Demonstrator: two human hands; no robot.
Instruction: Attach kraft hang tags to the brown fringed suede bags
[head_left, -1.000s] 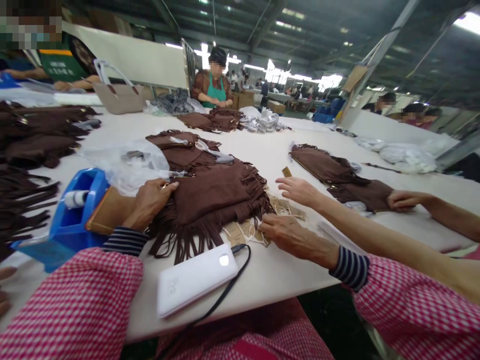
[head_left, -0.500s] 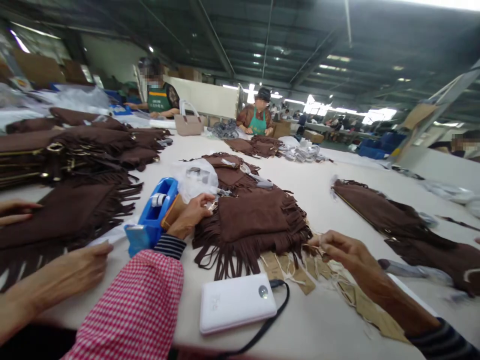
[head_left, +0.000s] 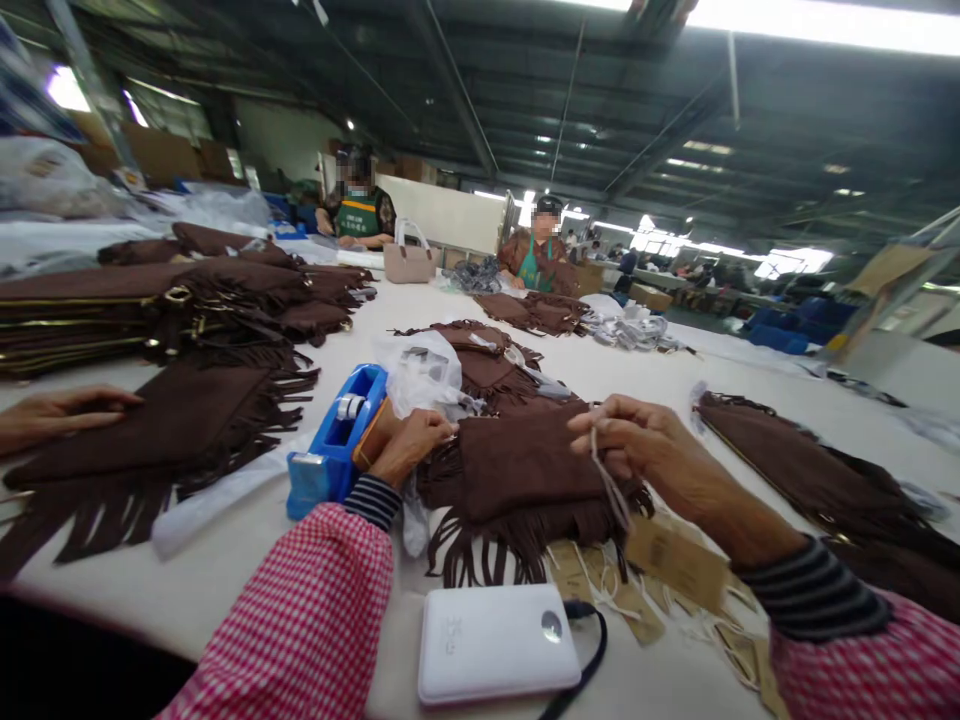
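So the brown suede fringed bag (head_left: 517,470) is lying flat on the white desk (head_left: 645,375) right in front of the person. Its long axis runs roughly left to right, and the fringe hangs off the near edge, pointing back at the camera. Soft matte brown, cut strips spilling out on the left side too.

The left hand (head_left: 412,445) sits at the bag's top left corner, fingers curled in on something at that corner; can't tell what exactly, it's too small. The right hand (head_left: 645,450) is lifted just over the bag's right side, its grip pinched shut on a thin pale string (head_left: 609,480). A tan cardboard hang tag (head_left: 675,560) dangles from that string down by the wrist. There's print on the tag but it's too blurry to read.

More loose tan tags with strings (head_left: 600,590) are scattered on the desk near the fringe. Nearer still sits a white rectangular power bank (head_left: 496,645) with a black cable (head_left: 585,660); its faint grey logo isn't legible.

Just left of the left hand is a blue plastic tape dispenser (head_left: 337,445), with a crumpled clear plastic bag (head_left: 424,375) behind it. Far left, another person's hand (head_left: 64,412) rests on another brown fringed bag (head_left: 172,430), and beyond that is a stack of brown bags (head_left: 150,300).
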